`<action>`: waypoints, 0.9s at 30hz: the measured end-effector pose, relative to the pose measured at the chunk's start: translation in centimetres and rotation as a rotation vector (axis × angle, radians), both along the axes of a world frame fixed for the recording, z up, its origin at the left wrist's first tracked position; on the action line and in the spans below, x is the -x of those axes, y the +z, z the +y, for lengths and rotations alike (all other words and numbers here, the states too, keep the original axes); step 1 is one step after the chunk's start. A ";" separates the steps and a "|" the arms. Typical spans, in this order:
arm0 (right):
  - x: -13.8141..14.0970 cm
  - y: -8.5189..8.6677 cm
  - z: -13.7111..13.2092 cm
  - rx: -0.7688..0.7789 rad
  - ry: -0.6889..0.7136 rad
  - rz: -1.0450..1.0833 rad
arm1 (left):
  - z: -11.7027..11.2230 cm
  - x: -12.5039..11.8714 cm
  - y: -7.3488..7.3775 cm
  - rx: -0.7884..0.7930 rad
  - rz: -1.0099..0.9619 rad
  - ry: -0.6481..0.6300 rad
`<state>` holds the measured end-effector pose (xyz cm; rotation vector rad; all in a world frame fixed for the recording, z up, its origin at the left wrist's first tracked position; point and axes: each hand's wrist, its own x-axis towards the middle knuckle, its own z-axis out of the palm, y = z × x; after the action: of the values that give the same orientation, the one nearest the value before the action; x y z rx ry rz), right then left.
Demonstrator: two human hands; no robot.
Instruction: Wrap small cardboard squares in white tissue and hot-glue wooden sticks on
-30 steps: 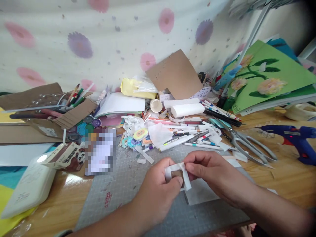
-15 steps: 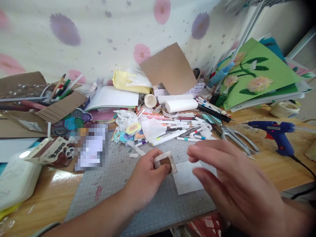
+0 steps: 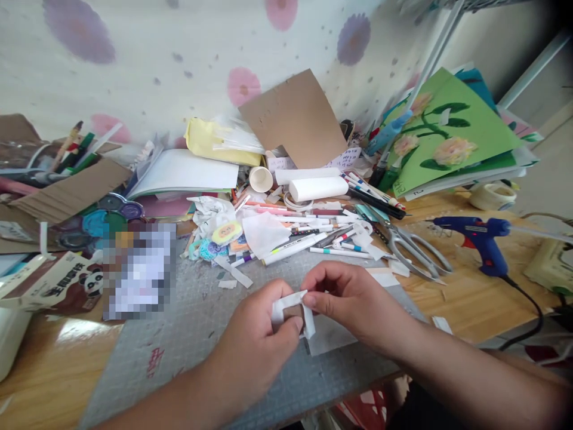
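Right hand (image 3: 351, 298) back beside left hand (image 3: 257, 337) — both grips tight on paper-rimmed brown square (image 3: 293, 311)

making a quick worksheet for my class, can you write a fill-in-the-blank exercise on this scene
1. The left hand grips a cardboard piece with a ____ border.
2. The glue gun has a mainly ____ body.
3. The animal printed on the carton is a ____.
Missing words: white; blue; panda

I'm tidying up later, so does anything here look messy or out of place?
Yes: mid-picture, markers lie jumbled in a loose heap, with paper scraps spilling onto the grey cutting mat. The brown cardboard sheet behind them sits askew.
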<state>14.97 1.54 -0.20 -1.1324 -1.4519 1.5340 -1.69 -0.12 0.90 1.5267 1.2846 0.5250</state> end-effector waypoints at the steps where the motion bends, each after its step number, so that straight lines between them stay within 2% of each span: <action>1: 0.0 0.0 0.0 -0.019 -0.003 0.009 | 0.0 0.0 0.0 -0.011 0.013 -0.004; 4: 0.0 0.2 0.1 0.053 0.013 0.070 | -0.1 0.1 -0.2 -0.078 0.084 -0.022; 7: 0.1 0.4 0.1 0.179 0.048 0.141 | -0.4 0.3 -0.4 -0.248 0.189 -0.056; 9: 0.0 0.6 0.0 0.170 0.062 0.136 | -0.6 0.4 -0.5 -0.358 0.226 -0.087; 11: -0.2 0.8 -0.1 0.133 0.073 0.105 | -0.7 0.4 -0.4 -0.402 0.230 -0.103; 13: -0.3 0.9 -0.1 0.105 0.066 0.084 | -0.7 0.3 -0.2 -0.354 0.201 -0.089; 15: -0.3 0.9 -0.1 0.083 0.043 0.090 | -0.5 0.3 0.0 -0.225 0.131 -0.036; 20: -0.3 0.2 -0.3 0.112 -0.078 0.223 | 0.2 0.4 0.1 0.096 -0.295 0.068; 23: -0.3 -0.1 -0.5 0.135 -0.105 0.271 | 0.3 0.4 -0.3 0.156 -0.453 0.096; 27: -0.2 0.0 -0.9 0.161 -0.133 0.278 | 0.2 0.0 -0.7 0.191 -0.522 0.151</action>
<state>15.19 0.60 -0.25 -1.0360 -1.0644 1.6614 -1.73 0.07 0.17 1.0454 1.0080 0.8123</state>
